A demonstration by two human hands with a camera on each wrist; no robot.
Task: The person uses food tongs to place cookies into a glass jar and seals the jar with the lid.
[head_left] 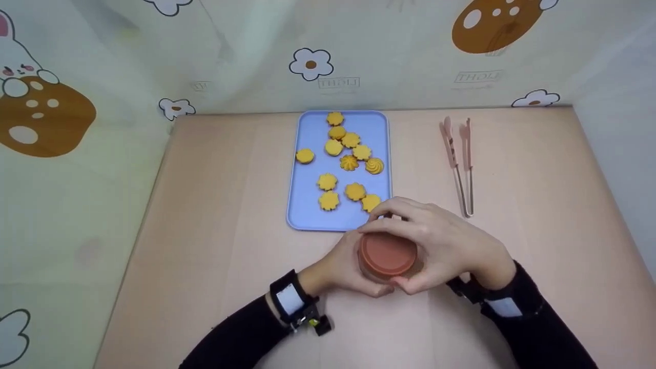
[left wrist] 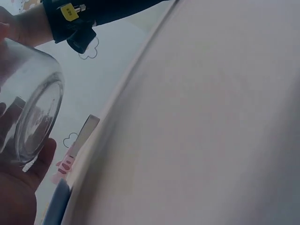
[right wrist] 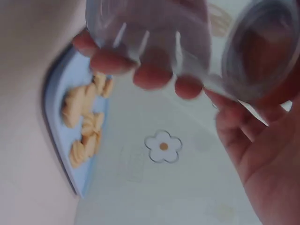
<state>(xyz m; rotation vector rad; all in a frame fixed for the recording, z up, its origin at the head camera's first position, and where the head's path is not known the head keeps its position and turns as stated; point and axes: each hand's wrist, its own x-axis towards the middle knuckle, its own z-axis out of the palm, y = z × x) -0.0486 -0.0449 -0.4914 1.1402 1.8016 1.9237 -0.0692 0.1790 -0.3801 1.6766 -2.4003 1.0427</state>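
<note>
Glass jar (head_left: pixel 388 254), unlabelled orange lid, gripped by both hands

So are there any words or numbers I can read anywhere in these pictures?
"THOIL": my best reading of the faint grey letters on the patterned backdrop; they look mirrored.
The same faint print again further right on it, too blurred to be sure.
Yellow tag on the wrist strap: dark marks, too small to read.

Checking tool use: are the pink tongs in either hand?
No, the pink tongs lie untouched on the table, while both hands hold the jar.
</note>
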